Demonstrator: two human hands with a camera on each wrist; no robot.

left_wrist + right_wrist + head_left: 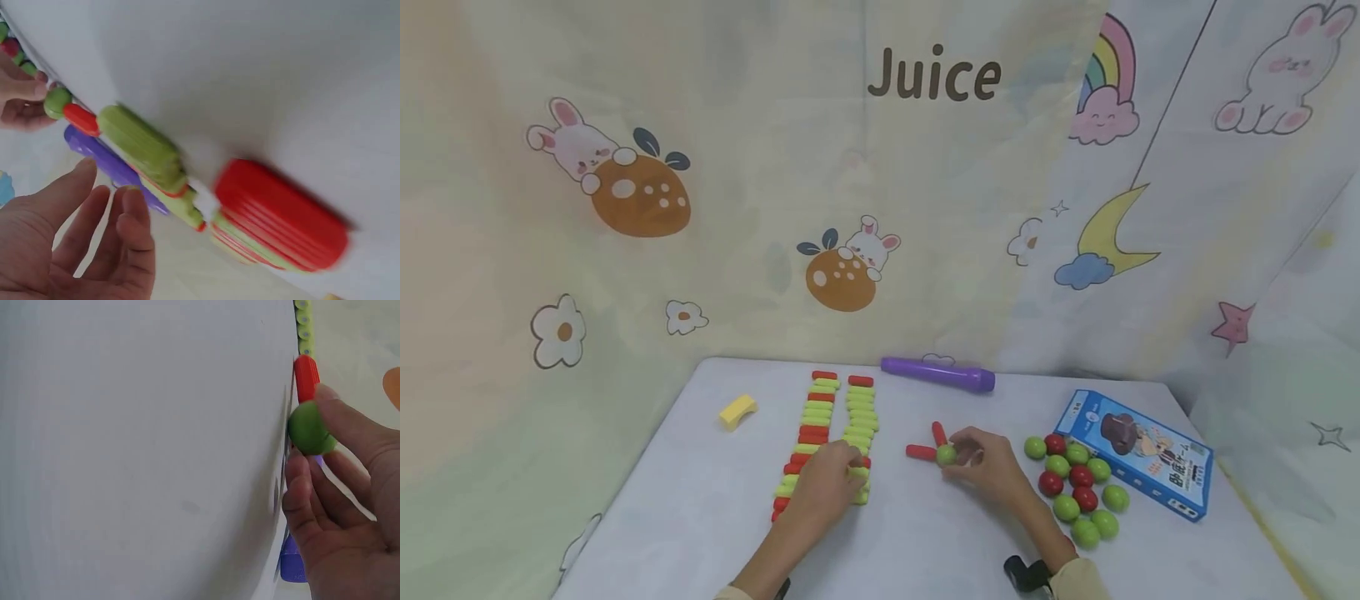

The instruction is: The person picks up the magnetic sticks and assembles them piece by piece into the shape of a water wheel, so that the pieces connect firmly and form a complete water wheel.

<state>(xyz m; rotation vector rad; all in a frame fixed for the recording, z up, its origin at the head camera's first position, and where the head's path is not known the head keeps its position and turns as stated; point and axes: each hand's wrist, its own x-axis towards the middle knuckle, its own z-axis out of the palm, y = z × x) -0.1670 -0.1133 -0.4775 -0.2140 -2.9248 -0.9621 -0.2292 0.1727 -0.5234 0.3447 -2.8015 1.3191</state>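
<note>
My right hand (pixel 994 468) pinches a green ball (pixel 946 455) between thumb and fingers, just to the right of the table's middle. Two red sticks meet at that ball: one red stick (pixel 921 452) points left, the other red stick (pixel 938 433) points away from me. In the right wrist view the thumb lies over the green ball (pixel 307 430). My left hand (pixel 829 482) is over two columns of red sticks and yellow-green sticks (pixel 861 398). Its fingers are loosely bent with nothing between them in the left wrist view, near a yellow-green stick (pixel 139 139).
Several green and red balls (pixel 1081 476) lie right of my right hand, against a blue box (pixel 1150 458). A purple tube (pixel 937 374) lies along the table's back edge. At the back left is a yellow arch-shaped block (pixel 737 412). A printed curtain (pixel 760 167) hangs behind.
</note>
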